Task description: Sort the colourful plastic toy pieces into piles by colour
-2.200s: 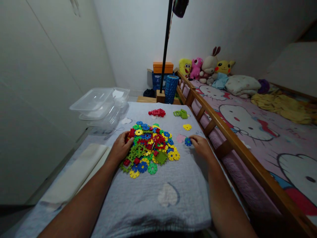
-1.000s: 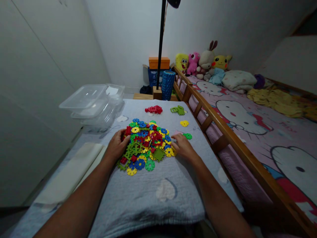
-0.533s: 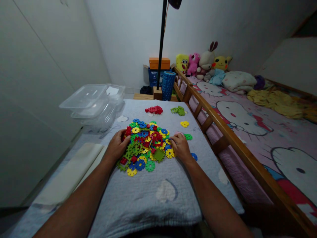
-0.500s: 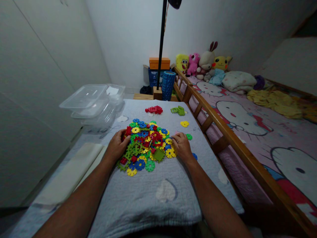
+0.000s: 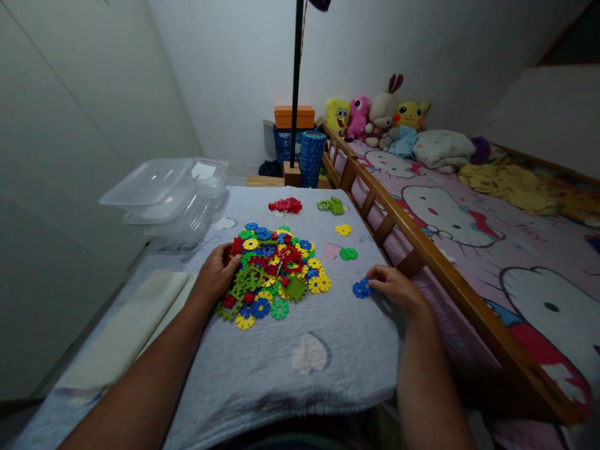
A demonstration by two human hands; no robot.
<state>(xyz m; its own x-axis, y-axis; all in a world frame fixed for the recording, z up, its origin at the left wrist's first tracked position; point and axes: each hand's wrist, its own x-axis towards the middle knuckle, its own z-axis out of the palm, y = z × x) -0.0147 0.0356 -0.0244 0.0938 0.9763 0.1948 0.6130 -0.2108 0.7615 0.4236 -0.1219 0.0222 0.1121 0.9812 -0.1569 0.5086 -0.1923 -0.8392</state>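
Note:
A heap of interlocking plastic pieces [image 5: 280, 265] in red, blue, green and yellow lies on the cloth-covered table [image 5: 262, 369], mixing notched flower-shaped discs with square toothed pieces. Against the heap's left edge rests my left hand [image 5: 218, 272], fingers curved and thumb apart, touching red and green pieces. To the right of the heap, my right hand [image 5: 391, 286] pinches a blue notched disc [image 5: 366, 285]. Another blue disc [image 5: 358, 290] lies under or against it on the cloth. Above these sit green discs [image 5: 348, 254] and yellow discs [image 5: 343, 230].
Red pieces [image 5: 285, 205] and green square pieces [image 5: 332, 205] form small groups at the table's far side. Clear plastic boxes [image 5: 159, 194] are stacked at the left, behind a folded cream cloth [image 5: 126, 325]. A wooden bed rail [image 5: 398, 219] borders the right side.
My right hand has moved from the heap's right edge, right and toward me, to the blue discs. My left hand stays at the heap. The view has shifted slightly.

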